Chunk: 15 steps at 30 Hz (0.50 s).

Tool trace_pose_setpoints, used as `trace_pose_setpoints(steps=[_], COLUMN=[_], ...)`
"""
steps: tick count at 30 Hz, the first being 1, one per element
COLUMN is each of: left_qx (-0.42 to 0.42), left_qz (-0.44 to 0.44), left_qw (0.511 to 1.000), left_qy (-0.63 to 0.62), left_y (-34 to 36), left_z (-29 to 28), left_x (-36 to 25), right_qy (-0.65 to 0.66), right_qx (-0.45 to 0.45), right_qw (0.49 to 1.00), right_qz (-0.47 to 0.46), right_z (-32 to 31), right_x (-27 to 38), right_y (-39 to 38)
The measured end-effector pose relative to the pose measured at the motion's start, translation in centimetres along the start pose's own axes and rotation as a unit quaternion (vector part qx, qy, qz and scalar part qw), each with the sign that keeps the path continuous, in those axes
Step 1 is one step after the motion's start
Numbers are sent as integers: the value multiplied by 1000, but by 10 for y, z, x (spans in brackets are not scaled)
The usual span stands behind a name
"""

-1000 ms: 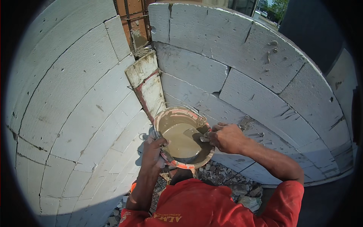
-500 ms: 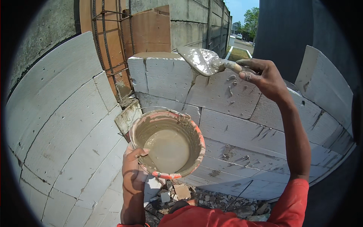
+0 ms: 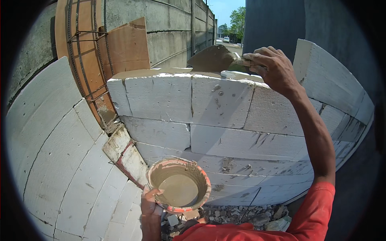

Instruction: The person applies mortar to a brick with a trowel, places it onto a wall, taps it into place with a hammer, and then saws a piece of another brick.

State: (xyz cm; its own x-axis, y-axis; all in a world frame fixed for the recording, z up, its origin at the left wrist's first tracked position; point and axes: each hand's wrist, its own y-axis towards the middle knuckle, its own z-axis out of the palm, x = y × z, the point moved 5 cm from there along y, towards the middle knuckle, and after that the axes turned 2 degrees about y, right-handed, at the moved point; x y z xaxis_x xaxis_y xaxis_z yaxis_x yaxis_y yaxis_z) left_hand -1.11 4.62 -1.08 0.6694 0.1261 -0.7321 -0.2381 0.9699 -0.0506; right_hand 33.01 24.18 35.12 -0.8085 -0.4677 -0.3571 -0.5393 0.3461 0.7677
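Observation:
My left hand (image 3: pixel 149 204) grips the rim of an orange-red bucket (image 3: pixel 208 188), thumb hooked over the inside edge. Wet grey mortar (image 3: pixel 180 190) fills its lower part, and dried smears coat the inner wall. At the upper right, my right hand (image 3: pixel 274 69) is closed around the handle of a trowel (image 3: pixel 212 58). The blade hangs just over the top of a white block wall (image 3: pixel 161 96), its dark face toward me. Along that top lies a layer of grey mortar (image 3: pixel 148 73) left of the blade. Whether the blade touches it I cannot tell.
A second block wall (image 3: pixel 56 152) rises on the left. In the corner stand steel rebars (image 3: pixel 82 56) before an orange-brown board (image 3: pixel 128 46). A single upright block (image 3: pixel 321 76) sits on the wall's right end. Rubble (image 3: pixel 257 215) covers the ground below. Behind is a concrete panel fence (image 3: pixel 169 28).
The trowel has tipped over, its wet shiny face no longer showing, and come down to the wall top. The bucket has moved lower and farther from the wall top. The view has shifted right.

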Motion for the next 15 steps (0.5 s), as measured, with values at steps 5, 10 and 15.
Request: trace_pose_setpoints(steps=[5,10,15], left_qx=[-2,-47,-56], left_qz=[-40,-54,-57], left_qw=[999,997,997], left_qy=[8,33,-18], left_y=[-4,-7,-6], left_z=[-17,-34,-23], left_x=[19,34,37], right_qy=[-7,-1,50], right_qx=[48,116,5], right_qw=[998,987,994], right_qz=[27,108,95], right_z=[-33,-40,-57], right_x=[-18,-30,3], right_y=[-39,-61,-78])
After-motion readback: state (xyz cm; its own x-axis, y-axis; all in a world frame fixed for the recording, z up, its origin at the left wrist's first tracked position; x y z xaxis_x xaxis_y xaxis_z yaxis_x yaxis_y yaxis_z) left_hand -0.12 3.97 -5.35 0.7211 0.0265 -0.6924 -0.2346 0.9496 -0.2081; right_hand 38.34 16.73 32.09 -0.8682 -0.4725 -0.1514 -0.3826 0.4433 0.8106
